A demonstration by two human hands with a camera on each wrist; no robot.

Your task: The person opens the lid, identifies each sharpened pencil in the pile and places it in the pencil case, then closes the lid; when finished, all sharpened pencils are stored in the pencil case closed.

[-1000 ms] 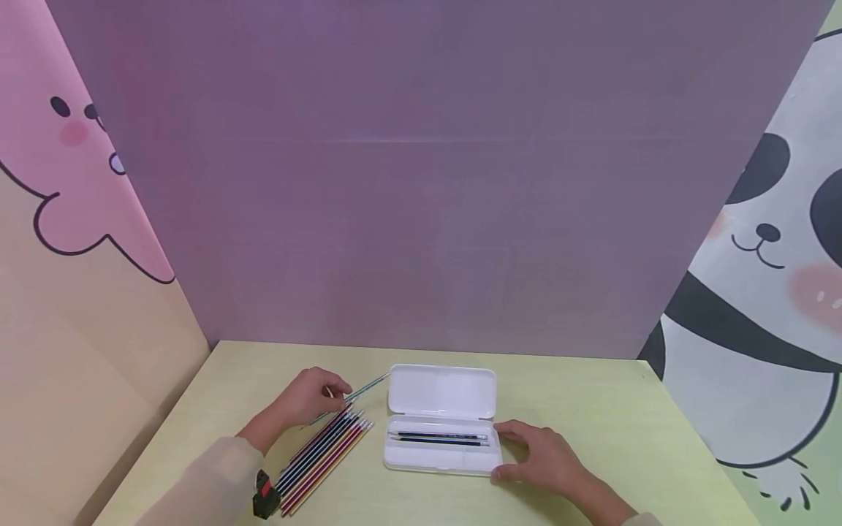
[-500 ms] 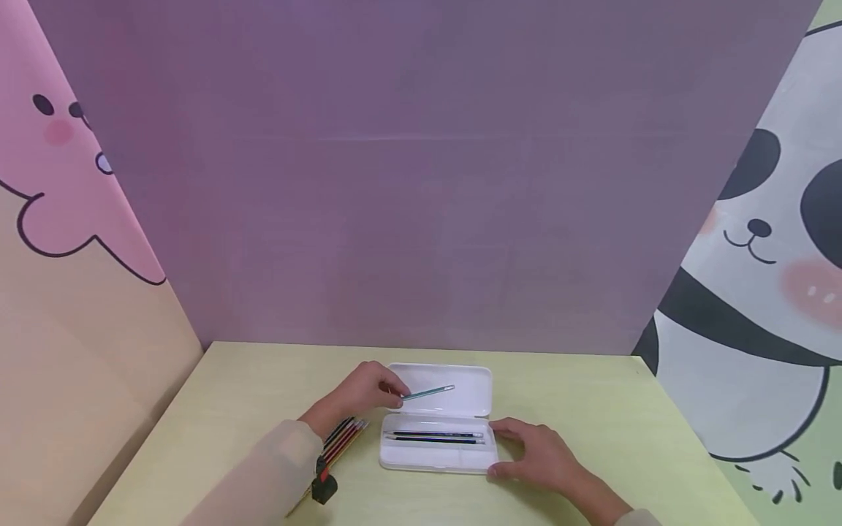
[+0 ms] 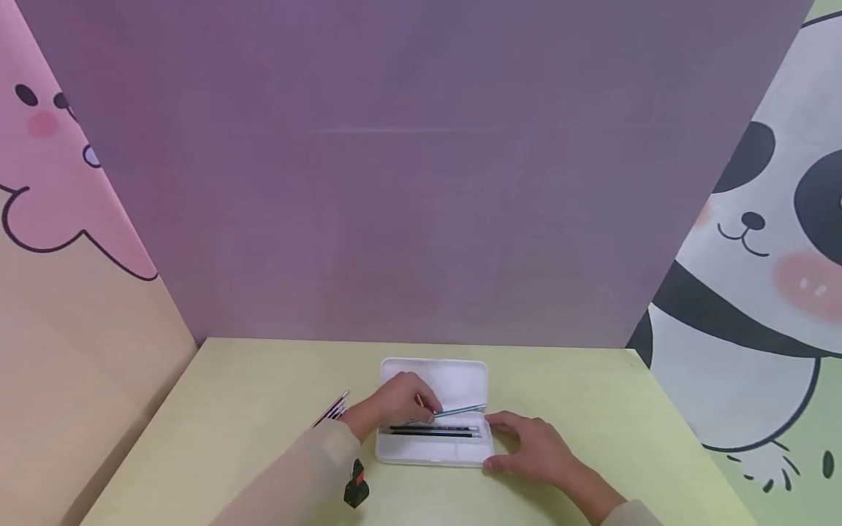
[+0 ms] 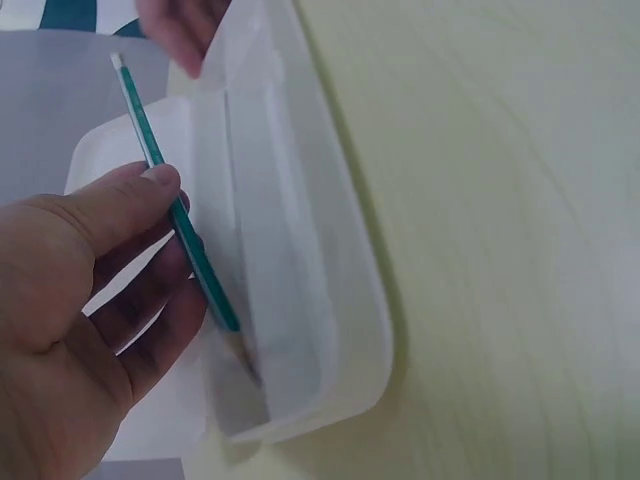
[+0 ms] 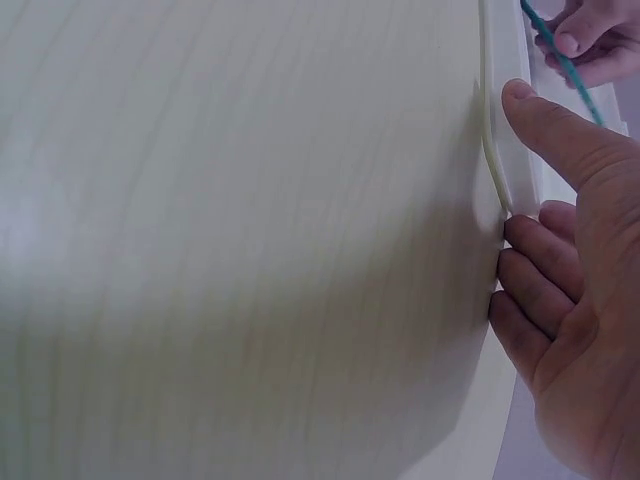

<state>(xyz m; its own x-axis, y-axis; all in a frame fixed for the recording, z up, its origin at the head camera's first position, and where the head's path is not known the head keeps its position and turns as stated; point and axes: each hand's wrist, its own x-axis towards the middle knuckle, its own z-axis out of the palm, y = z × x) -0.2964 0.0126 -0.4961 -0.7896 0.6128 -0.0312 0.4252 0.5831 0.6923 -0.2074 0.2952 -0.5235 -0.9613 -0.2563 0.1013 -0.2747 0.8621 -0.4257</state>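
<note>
In my left hand, a teal pencil is pinched between thumb and fingers, slanting over the open white pencil case. Seen from the left wrist, the pencil's sharpened tip points down into the case's tray, and its white end sticks up past the thumb. Two dark pencils lie lengthwise in the tray. My right hand holds the case's right end, thumb at the front corner and index finger at the back one. The right wrist view shows its other fingers bent against that end.
Left of the case, a bunch of pencils lies on the pale wooden table, mostly hidden behind my left sleeve. A small black-and-red piece shows beside that sleeve. A purple-grey panel rises behind the table.
My left hand has picked the teal pencil up from beside the bunch and carried it right, over the lid and down to the tray. The right hand keeps its place on the case.
</note>
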